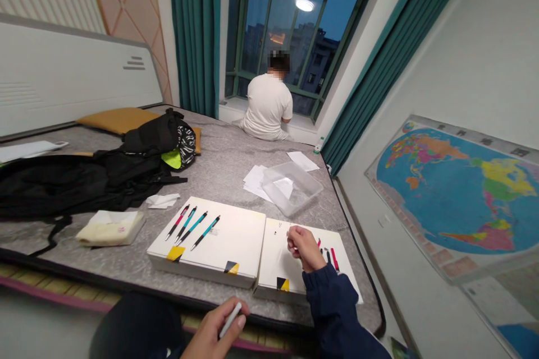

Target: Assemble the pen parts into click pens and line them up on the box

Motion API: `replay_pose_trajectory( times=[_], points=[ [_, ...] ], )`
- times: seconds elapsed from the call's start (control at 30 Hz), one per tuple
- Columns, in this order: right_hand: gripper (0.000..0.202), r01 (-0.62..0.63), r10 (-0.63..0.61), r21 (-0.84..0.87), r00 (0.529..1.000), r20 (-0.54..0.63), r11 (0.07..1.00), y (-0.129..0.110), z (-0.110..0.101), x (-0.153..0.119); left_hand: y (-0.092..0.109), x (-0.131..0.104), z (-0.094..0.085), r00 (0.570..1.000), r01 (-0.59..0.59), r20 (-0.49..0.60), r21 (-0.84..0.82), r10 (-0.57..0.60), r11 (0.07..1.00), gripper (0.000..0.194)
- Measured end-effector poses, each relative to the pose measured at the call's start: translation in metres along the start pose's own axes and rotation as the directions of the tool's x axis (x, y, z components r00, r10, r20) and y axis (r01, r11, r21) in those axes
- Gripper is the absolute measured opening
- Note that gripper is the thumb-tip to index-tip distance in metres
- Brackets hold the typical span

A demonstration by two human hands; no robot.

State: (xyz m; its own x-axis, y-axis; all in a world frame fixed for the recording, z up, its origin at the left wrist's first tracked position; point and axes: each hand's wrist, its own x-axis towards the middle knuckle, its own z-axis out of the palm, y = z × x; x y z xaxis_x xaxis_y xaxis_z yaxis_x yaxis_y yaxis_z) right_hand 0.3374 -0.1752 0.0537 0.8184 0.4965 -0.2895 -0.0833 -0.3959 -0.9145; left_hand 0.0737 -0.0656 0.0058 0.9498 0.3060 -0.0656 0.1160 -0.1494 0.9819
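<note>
My left hand (213, 332) is low at the near bed edge, closed around a white pen barrel (231, 320). My right hand (304, 247), in a dark blue sleeve, hovers over the right white box (281, 261) with fingertips pinched together; whether something small is between them I cannot tell. Beside that hand lie a few loose pen parts (330, 255), red and dark. Several assembled pens (192, 226), one red and the others teal, lie in a row on the left white box (236, 244).
A clear plastic tub (291, 187) and white paper sheets (255, 179) lie beyond the boxes. A black backpack (126, 165) and tissue pack (110, 227) sit left. A person in a white shirt (268, 107) sits at the window. A world map (458, 190) hangs right.
</note>
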Motion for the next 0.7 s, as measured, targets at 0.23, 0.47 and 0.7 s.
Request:
replay_pose_trajectory(
  times=[0.23,0.47,0.7],
  points=[
    [0.022,0.174,-0.226,0.474,0.973,0.054,0.863,-0.006,0.030,-0.087,0.020,0.021,0.010,0.996,-0.037,0.072,-0.093,0.044,0.995,0.038],
    [0.027,0.370,-0.362,0.522,0.924,-0.122,0.769,-0.003,0.042,-0.124,0.022,0.021,0.013,0.991,-0.085,0.101,-0.028,0.088,0.996,0.033],
    [0.028,0.338,-0.346,0.496,0.935,-0.078,0.800,0.043,0.057,-0.168,0.020,0.000,0.023,0.975,-0.157,0.177,0.105,0.136,0.982,0.031]
  ],
)
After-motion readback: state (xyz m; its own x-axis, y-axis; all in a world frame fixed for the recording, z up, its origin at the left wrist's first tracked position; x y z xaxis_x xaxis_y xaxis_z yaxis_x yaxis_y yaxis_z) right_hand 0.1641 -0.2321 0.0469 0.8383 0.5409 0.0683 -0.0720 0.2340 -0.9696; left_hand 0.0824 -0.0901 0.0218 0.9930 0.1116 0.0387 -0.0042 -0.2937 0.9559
